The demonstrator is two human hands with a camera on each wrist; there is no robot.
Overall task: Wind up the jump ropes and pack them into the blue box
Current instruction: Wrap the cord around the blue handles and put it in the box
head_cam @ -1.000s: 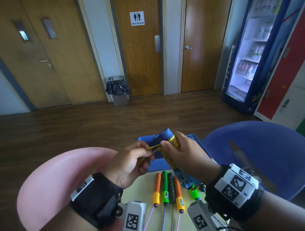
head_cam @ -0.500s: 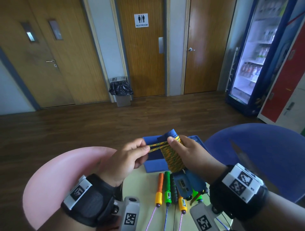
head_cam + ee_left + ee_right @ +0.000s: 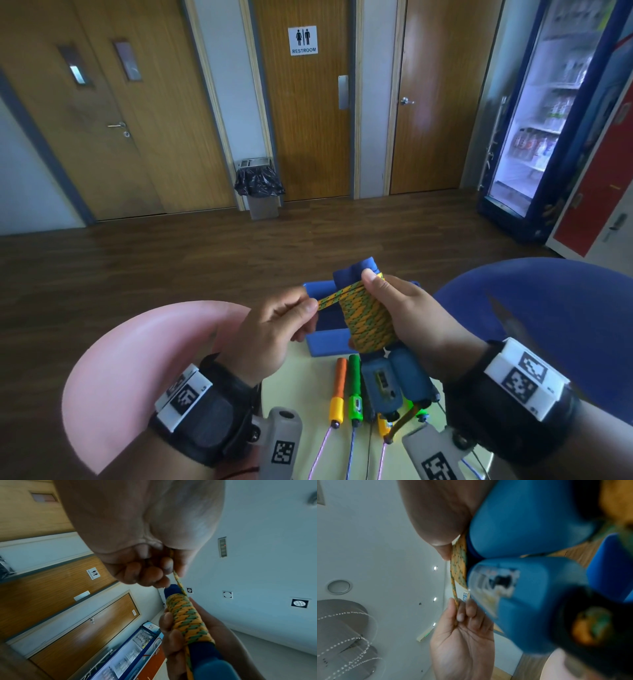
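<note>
Nearest in the head view, several jump rope handles lie side by side on the pale table (image 3: 301,387): an orange handle (image 3: 339,383), a green handle (image 3: 354,387) just right of it, and more half hidden to the right, their thin cords trailing toward the near edge. Above them, the right hand (image 3: 411,315) grips a pair of blue handles (image 3: 394,380) held together, fingers and thumb curled round the orange-and-green braided rope (image 3: 366,318) wound tightly about their middle; the thumb presses the top turn. To the left, the left hand (image 3: 274,329) pinches the rope's free end between thumb and forefinger, the short span to the coil drawn taut. Just beyond the hands sits the blue box (image 3: 325,342) on the table's far edge. A pink chair (image 3: 137,370) stands left, a blue chair (image 3: 548,308) right.
</note>
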